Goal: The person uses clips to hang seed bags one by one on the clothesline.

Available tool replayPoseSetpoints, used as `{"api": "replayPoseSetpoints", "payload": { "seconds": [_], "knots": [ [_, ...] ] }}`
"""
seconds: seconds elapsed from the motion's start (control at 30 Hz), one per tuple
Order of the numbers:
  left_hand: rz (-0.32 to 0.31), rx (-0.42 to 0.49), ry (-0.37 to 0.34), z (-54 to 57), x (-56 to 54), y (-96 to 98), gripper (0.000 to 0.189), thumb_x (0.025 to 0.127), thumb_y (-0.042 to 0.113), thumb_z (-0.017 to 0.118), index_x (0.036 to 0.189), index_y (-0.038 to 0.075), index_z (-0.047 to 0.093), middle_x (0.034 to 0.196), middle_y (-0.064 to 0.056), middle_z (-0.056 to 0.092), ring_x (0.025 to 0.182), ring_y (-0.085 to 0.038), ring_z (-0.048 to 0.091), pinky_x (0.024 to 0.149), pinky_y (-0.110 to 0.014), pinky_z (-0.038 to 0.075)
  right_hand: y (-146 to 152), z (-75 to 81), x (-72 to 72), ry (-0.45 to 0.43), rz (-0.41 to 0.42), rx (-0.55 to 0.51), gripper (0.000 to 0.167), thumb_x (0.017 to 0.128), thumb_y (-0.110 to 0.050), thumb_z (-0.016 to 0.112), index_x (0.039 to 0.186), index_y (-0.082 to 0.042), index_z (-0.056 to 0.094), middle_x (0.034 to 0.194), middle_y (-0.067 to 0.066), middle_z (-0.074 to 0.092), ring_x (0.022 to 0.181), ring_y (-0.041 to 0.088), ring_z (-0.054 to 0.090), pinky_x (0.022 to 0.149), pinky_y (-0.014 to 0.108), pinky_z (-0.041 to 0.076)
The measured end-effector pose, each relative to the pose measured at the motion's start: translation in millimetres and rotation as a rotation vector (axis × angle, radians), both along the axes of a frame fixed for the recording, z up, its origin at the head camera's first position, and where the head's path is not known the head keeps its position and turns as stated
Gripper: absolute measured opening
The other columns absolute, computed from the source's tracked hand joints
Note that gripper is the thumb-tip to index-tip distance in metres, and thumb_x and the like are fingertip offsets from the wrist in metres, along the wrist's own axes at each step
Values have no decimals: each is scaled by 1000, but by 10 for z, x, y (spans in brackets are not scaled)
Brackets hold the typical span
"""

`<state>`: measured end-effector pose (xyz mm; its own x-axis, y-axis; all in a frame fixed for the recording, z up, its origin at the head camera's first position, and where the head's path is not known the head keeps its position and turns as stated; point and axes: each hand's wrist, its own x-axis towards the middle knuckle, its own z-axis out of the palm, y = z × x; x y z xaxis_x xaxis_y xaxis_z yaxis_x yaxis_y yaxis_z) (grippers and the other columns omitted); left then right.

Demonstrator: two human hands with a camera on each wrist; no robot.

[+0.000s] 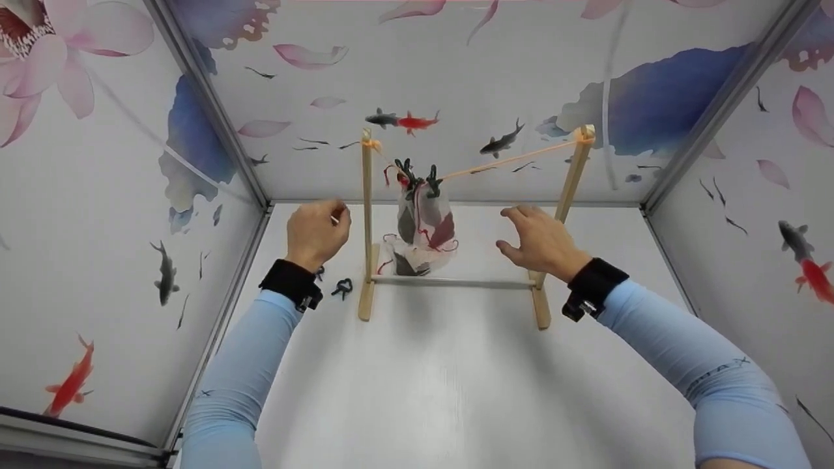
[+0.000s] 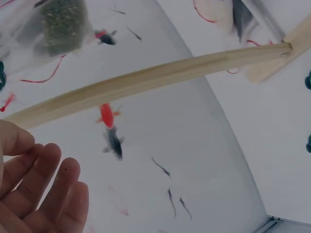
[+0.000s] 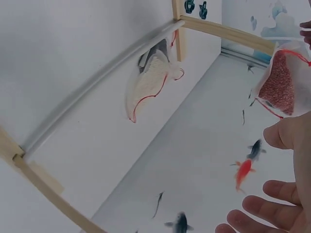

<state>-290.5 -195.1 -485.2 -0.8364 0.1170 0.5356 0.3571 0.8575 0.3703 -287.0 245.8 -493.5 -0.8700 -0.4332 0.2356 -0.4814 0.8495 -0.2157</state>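
My left hand [image 1: 317,231] hovers left of the rack's left wooden post [image 1: 367,208], fingers loosely curled and nothing held. To the right of the bags, my right hand [image 1: 542,241] is held with thumb and fingers spread apart, in front of the right post [image 1: 573,172]. Two sheer drawstring bags hang from the orange cord by dark green clips [image 1: 432,182]. One has a green, herb-like filling [image 2: 63,26]; the other has reddish grains [image 3: 278,85]. Below them, a bag of pale grains [image 3: 153,80] lies on the table beside a dark-filled bag [image 1: 412,264].
The orange cord [image 1: 508,161] slopes down from the post tops to the clips. A grey bar [image 1: 453,281] joins the posts low down. Loose dark clips [image 1: 341,288] lie left of the rack on the white table [image 1: 417,391]. Printed panels [image 1: 456,71] enclose the back and sides.
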Motion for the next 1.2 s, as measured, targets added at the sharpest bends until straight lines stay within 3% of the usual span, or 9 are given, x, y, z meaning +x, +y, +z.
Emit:
{"api": "replayPoseSetpoints", "payload": {
  "seconds": [0.13, 0.37, 0.57, 0.77, 0.97, 1.07, 1.2],
  "knots": [
    [67, -33, -89, -240, -24, -97, 23, 106, 19, 68, 110, 3, 84, 103, -18, 85, 89, -40, 81, 77, -54, 66, 118, -128, 28, -83, -44, 8, 72, 101, -39, 80, 158, -1, 57, 157, 27, 63, 143, 52, 63, 114, 66, 56],
    [165, -97, -331, -763, -91, -146, 41, 107, 21, 70, 143, 1, 70, 146, -26, 71, 137, -49, 64, 104, -61, 63, 252, -336, 59, -231, -89, 53, 96, 97, -51, 82, 168, -1, 42, 172, 31, 46, 154, 57, 51, 116, 73, 53],
    [151, -153, -537, -1255, -47, -88, 59, 110, 21, 65, 163, 1, 52, 168, -30, 51, 154, -53, 49, 119, -66, 53, 356, -580, 120, -330, -96, 51, 108, 92, -58, 86, 171, 0, 39, 175, 33, 40, 159, 57, 44, 121, 74, 48],
    [108, -234, -687, -1645, 109, -73, 63, 111, 16, 60, 170, 3, 42, 177, -32, 38, 157, -61, 43, 118, -73, 51, 456, -804, 257, -395, -94, 26, 105, 93, -58, 86, 170, -1, 42, 176, 32, 41, 161, 58, 42, 120, 75, 48],
    [96, -289, -868, -2002, 282, -162, 70, 113, 22, 58, 176, 7, 32, 182, -33, 26, 157, -63, 40, 115, -76, 52, 531, -982, 408, -416, -90, 51, 93, 94, -58, 86, 161, -2, 54, 167, 30, 54, 152, 57, 53, 117, 72, 52],
    [108, -307, -886, -2118, 320, -205, 71, 113, 26, 59, 176, 7, 32, 180, -34, 28, 155, -62, 42, 113, -74, 54, 564, -1033, 456, -425, -101, 60, 89, 93, -58, 86, 157, -3, 59, 163, 29, 58, 148, 56, 57, 113, 72, 55],
    [137, -315, -768, -2177, 314, -221, 62, 111, 28, 67, 163, 1, 49, 163, -36, 49, 138, -59, 57, 103, -69, 61, 599, -1085, 479, -407, -110, 65, 84, 92, -56, 87, 152, -3, 63, 156, 27, 65, 140, 54, 62, 106, 71, 59]
  ]
}}
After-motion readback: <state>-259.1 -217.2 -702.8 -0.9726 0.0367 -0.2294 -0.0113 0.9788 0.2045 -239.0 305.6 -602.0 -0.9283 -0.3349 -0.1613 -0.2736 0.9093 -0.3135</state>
